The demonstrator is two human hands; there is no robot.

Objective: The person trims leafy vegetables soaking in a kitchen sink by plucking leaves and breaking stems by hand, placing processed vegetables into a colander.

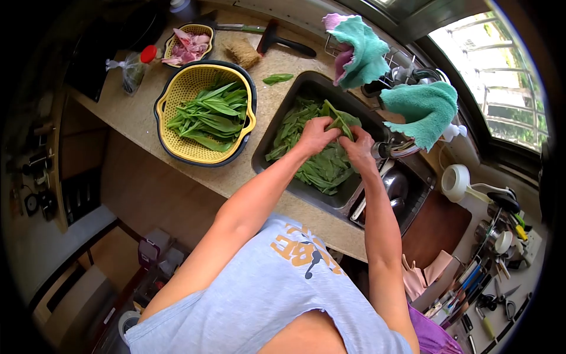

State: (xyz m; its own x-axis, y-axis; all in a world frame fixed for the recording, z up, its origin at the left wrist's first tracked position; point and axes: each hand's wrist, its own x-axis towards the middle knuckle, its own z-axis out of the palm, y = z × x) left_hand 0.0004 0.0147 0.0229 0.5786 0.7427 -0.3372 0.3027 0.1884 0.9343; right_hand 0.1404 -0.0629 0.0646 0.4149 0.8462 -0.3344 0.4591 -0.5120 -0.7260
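Note:
Over the dark sink (272,137), my left hand (318,134) and my right hand (358,146) are close together. Both have their fingers closed on a few green leaves (338,120), which stick up between them. A large heap of loose leafy greens (323,167) fills much of the basin beneath my hands. To the left on the counter, a yellow colander (177,88) sits inside a dark bowl and holds more long leaves (213,112). One single leaf (277,78) lies on the counter between colander and sink.
A small basket of raw meat (190,46), a sponge-like tan block (240,53) and a black-handled tool (286,44) lie at the back of the counter. The faucet (394,148) reaches in near my right hand. Teal cloths (421,109) hang beside the window.

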